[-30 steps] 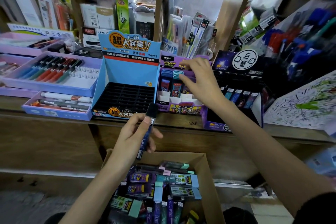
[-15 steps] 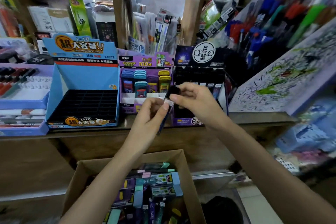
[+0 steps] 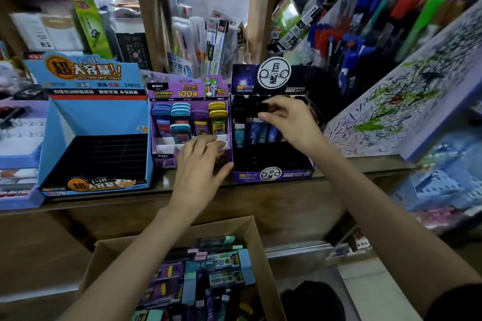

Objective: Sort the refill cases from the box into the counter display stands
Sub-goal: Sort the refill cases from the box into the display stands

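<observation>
Refill case (image 3: 264, 107) went L to R: R hand (image 3: 289, 124) pinches it over black stand (image 3: 271, 164); L hand (image 3: 198, 167) spread, loose.

Blue stand (image 3: 99, 117) header: "超大容量!!", "1=10", "24PCS". Purple stand (image 3: 167, 164) header: "100根", "0.7".

Left hand (image 3: 198, 161) flat and splayed; right hand (image 3: 289, 122) higher, pinch on refill case (image 3: 264, 107).

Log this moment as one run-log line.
right hand: pinches refill case at black stand | left hand: open, by purple stand front | blue stand: empty slots | box: more cases inside
</observation>
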Motion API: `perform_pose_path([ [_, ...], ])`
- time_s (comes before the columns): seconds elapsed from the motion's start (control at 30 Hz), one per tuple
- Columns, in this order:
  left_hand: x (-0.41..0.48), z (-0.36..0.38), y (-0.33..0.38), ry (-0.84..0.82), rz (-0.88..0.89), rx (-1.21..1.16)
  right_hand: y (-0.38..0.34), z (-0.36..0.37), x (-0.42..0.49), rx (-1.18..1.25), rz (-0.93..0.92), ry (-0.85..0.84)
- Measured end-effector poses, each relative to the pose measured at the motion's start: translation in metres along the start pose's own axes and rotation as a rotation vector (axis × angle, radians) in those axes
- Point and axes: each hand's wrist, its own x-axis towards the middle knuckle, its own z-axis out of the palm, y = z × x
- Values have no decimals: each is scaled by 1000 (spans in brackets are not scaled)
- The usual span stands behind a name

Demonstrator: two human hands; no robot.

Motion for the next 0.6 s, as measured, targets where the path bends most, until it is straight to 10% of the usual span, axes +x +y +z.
perform_pose_path([
  [0.6,-7,-6,-3,-67,35,-62,3,23,5,-400,62,33],
])
